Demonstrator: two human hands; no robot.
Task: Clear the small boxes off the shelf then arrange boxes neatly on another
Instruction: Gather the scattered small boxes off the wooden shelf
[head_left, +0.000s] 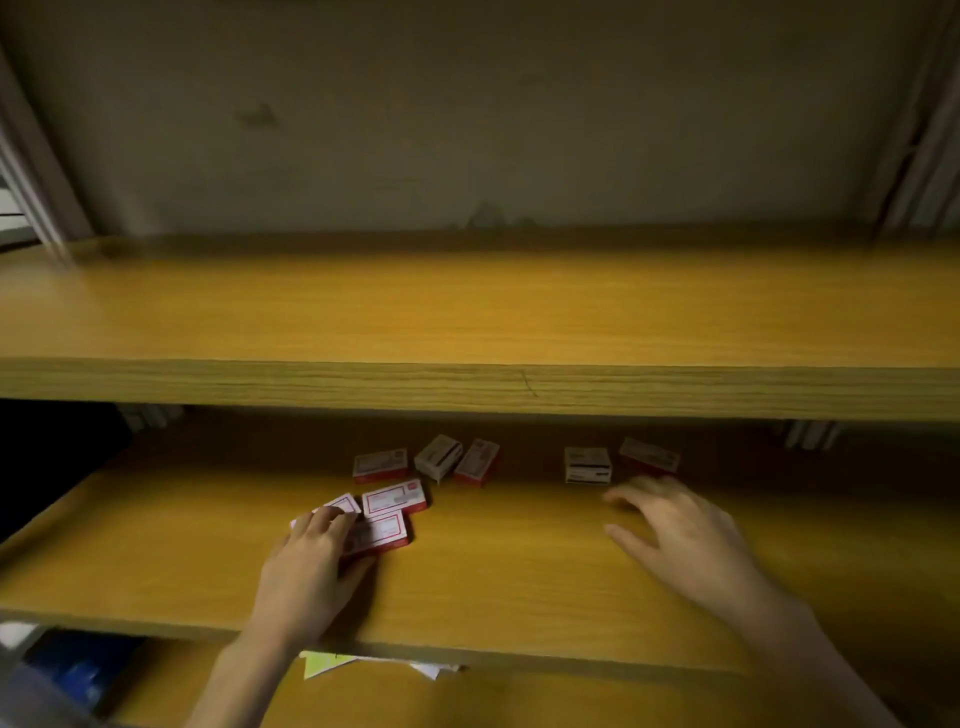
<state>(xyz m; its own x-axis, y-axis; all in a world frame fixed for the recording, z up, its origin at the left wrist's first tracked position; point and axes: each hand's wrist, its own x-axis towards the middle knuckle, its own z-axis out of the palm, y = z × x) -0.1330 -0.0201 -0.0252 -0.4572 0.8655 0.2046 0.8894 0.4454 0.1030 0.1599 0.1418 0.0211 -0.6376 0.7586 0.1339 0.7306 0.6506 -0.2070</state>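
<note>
Nearest us: two bare forearms reach in over the front edge of the lower shelf (493, 587).

Left hand (311, 561) is on the small boxes (395, 497). Its fingers curl over the top of the front cluster of three and its thumb is against the near side of the closest box. We read this as a gathering grip, bunching the boxes so several lift at once.

Right hand (685, 540) holds nothing. Its fingers are spread and relaxed, with the tips just short of the right-hand pair (588, 465), which is probably its next pick. We cannot tell whether the palm touches the board.

Box location: we count eight, all on the lower shelf and toward its back. The back row (439, 456) of three sits just behind the cluster, skewed at mixed angles with nothing squared up. Clearing is at an early stage.

Surroundings:
- The upper shelf (467, 312) overhangs the lower one. Its thick front edge shades the rear boxes and leaves a low gap, so we judge the hands must go in flat and come out low.
- A yellow-green slip (324, 665) and some white paper (431, 670) poke out below the lower shelf's lip.
- A blue item (78, 675) at lower left is too blurred to identify.
- A metal upright (31, 208) stands at the left side.

None of these last three blocks the reach.
</note>
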